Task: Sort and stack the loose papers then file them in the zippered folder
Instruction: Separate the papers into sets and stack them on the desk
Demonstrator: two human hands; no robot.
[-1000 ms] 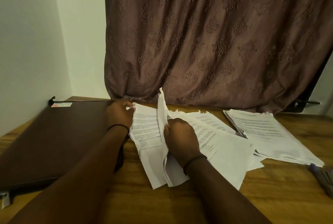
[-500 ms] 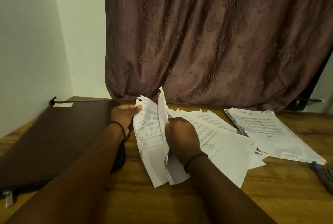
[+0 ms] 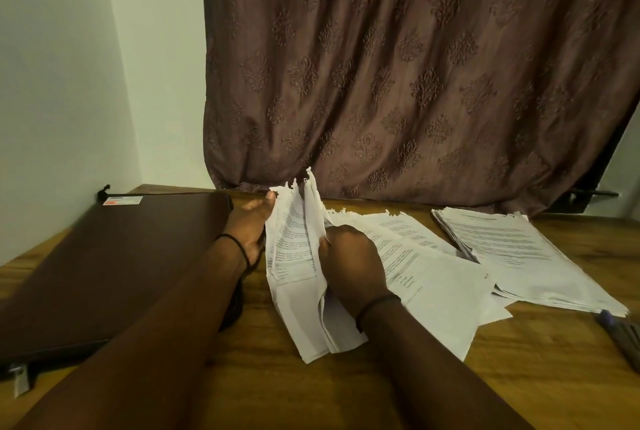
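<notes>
Papers (image 3: 294, 249) higher, seemingly against left hand (image 3: 247, 225)

My single wide-angle head camera faces forward and down, close over the table (image 3: 270, 391) filling the lower frame, with the curtain (image 3: 415, 66) upper right and the wall (image 3: 69, 66) upper left.

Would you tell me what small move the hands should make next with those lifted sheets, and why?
Probably press the lifted sheets against the upright sheets in the right hand grip, since the left hand has them tilted up alongside, while other loose papers lie fanned on the table.
</notes>
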